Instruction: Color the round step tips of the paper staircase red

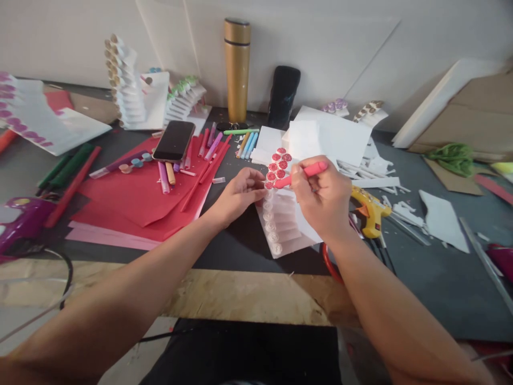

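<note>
My right hand (324, 198) grips a red marker pen (304, 174), its tip down on one of the round ends of a white rolled-paper model (286, 214). The model's far round ends are coloured red (279, 165); those nearer me are white (272, 237). My left hand (240, 195) steadies the model from its left side, thumb and fingers closed at its edge. Part of the model is hidden behind my right hand.
Red paper sheets (132, 187) with a phone (175, 140) and markers lie left. A gold flask (237, 75) and black case (284, 96) stand behind. Right are a yellow glue gun (372, 214) and paper scraps. Other paper models (128, 91) stand at back left.
</note>
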`<state>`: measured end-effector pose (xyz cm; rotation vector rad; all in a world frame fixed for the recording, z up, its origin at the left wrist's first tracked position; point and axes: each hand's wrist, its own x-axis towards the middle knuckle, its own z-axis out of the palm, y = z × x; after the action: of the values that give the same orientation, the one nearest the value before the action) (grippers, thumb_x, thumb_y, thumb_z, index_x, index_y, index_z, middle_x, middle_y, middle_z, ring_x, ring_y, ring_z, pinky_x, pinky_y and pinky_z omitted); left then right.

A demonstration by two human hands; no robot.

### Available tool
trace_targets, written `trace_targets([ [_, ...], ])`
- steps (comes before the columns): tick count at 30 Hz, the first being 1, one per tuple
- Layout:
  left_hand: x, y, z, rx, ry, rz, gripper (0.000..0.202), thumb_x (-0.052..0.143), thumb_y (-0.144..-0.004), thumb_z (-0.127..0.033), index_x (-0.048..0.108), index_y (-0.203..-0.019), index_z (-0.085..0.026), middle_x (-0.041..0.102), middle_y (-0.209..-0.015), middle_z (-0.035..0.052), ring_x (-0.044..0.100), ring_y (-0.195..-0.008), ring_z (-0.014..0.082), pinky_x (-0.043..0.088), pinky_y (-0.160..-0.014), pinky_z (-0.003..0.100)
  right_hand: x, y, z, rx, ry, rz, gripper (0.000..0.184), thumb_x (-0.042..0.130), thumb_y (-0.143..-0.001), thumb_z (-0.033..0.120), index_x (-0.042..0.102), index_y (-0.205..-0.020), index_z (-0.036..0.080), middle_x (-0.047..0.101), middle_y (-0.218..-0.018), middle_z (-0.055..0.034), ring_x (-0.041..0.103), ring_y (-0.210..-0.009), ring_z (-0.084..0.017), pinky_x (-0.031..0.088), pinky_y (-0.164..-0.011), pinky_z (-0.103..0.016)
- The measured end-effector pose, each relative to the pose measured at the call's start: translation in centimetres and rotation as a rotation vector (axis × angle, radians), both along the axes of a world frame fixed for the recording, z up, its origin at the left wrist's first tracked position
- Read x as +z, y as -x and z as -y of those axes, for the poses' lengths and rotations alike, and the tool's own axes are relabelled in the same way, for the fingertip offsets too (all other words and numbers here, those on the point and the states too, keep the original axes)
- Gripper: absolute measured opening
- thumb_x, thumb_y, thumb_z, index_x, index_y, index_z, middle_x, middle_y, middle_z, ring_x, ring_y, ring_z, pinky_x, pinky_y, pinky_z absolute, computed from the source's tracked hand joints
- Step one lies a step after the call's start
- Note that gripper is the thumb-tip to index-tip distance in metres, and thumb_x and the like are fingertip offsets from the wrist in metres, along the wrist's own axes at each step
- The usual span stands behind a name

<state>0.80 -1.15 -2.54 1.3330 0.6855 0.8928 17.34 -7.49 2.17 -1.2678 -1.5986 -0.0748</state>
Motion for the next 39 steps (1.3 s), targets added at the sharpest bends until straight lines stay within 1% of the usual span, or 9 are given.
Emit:
trace_targets([
  [3,-0.05,0.05,0.0,0.003,-0.01,-0.011,0.025,0.067,-0.08,-0.019,0.052,-0.1,-0.017,0.061,-0.084,-0.0002,0.059,-0.073,0.0117,0.045,-0.072,0.028,0.01,-0.06,-0.01,0.001,0.004,-0.004,0.019,0.055,-0.093,0.034,0.055,-0.079,0.021,0.047,-0.05,0.0085,0.042,-0.042,-0.005,0.037,-0.05,-0.023],
  [7,-0.11,0.04,-0.01,0.0,0.003,-0.01,0.026,0.067,-0.079,-0.019,0.052,-0.1,-0.017,0.063,-0.089,0.0012,0.059,-0.076,0.0119,0.045,-0.073,0.027,0.02,-0.07,0.04,0.003,0.009,-0.012,0.019,0.054,-0.093,0.033,0.055,-0.079,0.02,0.049,-0.051,0.008,0.044,-0.042,-0.005,0.038,-0.05,-0.023],
  [13,-0.01,0.0,-0.01,0.001,-0.007,-0.012,0.025,0.066,-0.08,-0.019,0.052,-0.1,-0.016,0.061,-0.084,0.0003,0.059,-0.072,0.0115,0.045,-0.071,0.028,-0.12,0.2,0.0,-0.001,0.0,0.021,0.018,0.056,-0.092,0.032,0.056,-0.078,0.02,0.045,-0.051,0.0088,0.038,-0.042,-0.004,0.035,-0.049,-0.022],
  [16,-0.13,-0.02,-0.11,0.002,-0.003,-0.011,0.027,0.067,-0.079,-0.019,0.052,-0.101,-0.016,0.062,-0.088,0.0009,0.059,-0.075,0.0117,0.045,-0.072,0.027,-0.15,0.23,-0.01,0.011,-0.011,0.034,0.017,0.056,-0.092,0.03,0.055,-0.078,0.019,0.044,-0.052,0.0087,0.038,-0.043,-0.003,0.035,-0.049,-0.021],
  [18,-0.2,-0.04,-0.15,0.0,0.001,-0.008,0.028,0.067,-0.079,-0.018,0.052,-0.102,-0.016,0.062,-0.089,0.0014,0.059,-0.076,0.0117,0.045,-0.072,0.027,-0.11,0.19,0.01,0.007,-0.024,0.045,0.017,0.056,-0.092,0.029,0.055,-0.079,0.019,0.045,-0.053,0.0084,0.038,-0.044,-0.003,0.035,-0.05,-0.021],
  [23,0.01,-0.1,-0.04,-0.006,0.005,-0.007,0.025,0.065,-0.08,-0.017,0.051,-0.1,-0.015,0.061,-0.085,0.0008,0.058,-0.071,0.0109,0.046,-0.07,0.027,-0.01,0.06,0.09,0.007,-0.057,0.111,0.015,0.056,-0.092,0.027,0.054,-0.079,0.019,0.046,-0.056,0.0076,0.038,-0.046,-0.003,0.035,-0.051,-0.021],
  [28,0.14,-0.12,0.02,0.003,0.011,-0.013,0.026,0.065,-0.079,-0.017,0.051,-0.1,-0.016,0.061,-0.087,0.0009,0.059,-0.072,0.0108,0.046,-0.07,0.027,-0.05,0.06,0.05,0.012,-0.093,0.163,0.015,0.057,-0.092,0.026,0.055,-0.079,0.018,0.048,-0.056,0.007,0.041,-0.047,-0.003,0.036,-0.051,-0.02],
  [35,-0.18,-0.11,-0.18,0.001,0.004,-0.005,0.027,0.066,-0.078,-0.016,0.052,-0.101,-0.016,0.061,-0.087,0.001,0.058,-0.073,0.0108,0.046,-0.07,0.026,0.23,0.16,0.18,-0.035,-0.092,0.072,0.013,0.055,-0.093,0.026,0.056,-0.081,0.019,0.049,-0.053,0.0083,0.042,-0.044,-0.003,0.038,-0.051,-0.02],
  [39,-0.07,-0.05,-0.09,0.005,0.0,-0.017,0.026,0.065,-0.079,-0.017,0.051,-0.101,-0.016,0.061,-0.086,0.0009,0.058,-0.073,0.0113,0.045,-0.071,0.028,0.13,0.26,0.15,-0.02,-0.108,0.13,0.012,0.056,-0.093,0.026,0.058,-0.084,0.019,0.054,-0.06,0.0058,0.045,-0.048,-0.004,0.041,-0.054,-0.02],
])
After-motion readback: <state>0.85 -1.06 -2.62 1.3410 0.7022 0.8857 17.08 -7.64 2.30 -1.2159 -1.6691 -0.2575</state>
